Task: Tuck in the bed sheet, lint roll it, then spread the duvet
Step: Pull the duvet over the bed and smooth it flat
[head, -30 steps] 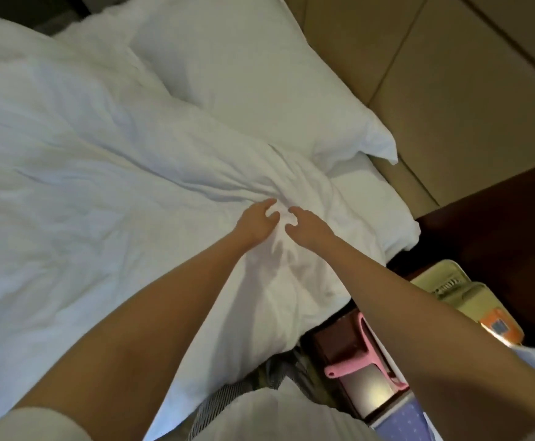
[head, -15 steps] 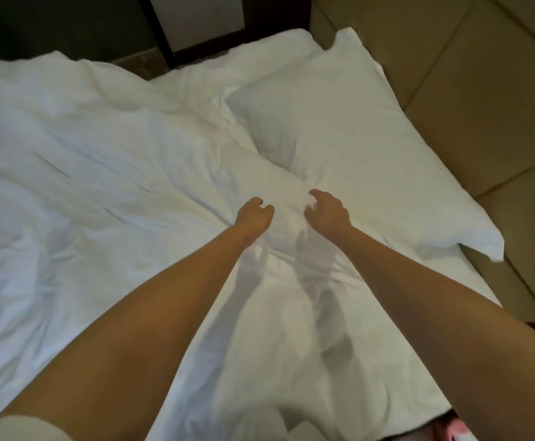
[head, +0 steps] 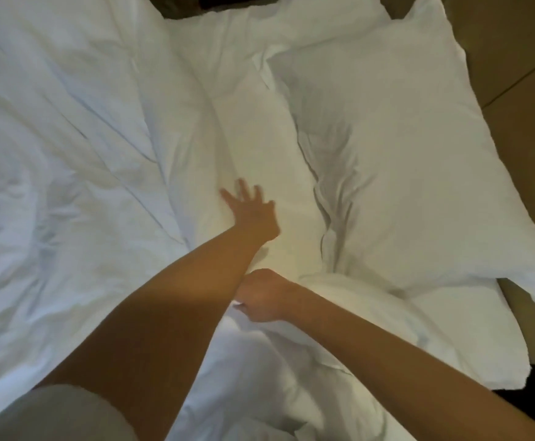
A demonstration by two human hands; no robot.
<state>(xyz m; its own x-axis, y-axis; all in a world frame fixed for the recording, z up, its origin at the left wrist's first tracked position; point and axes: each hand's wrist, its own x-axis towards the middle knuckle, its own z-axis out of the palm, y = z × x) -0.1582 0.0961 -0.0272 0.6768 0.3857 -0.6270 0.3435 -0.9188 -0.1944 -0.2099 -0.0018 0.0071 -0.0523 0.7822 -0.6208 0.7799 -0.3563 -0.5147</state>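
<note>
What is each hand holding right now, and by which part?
The right hand grips a bunched fold of the crumpled white fabric duvet; the left hand, fingers spread, presses flat on it and holds nothing.

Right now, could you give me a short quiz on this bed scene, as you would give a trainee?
1. True or false: the left hand has its fingers spread over the white duvet.
2. What does the right hand grip? A: a lint roller. B: a fold of the white duvet. C: a phone.
3. Fill in: the pillow lies to the ___ of both hands.
Key: 1 true; 2 B; 3 right.
</note>
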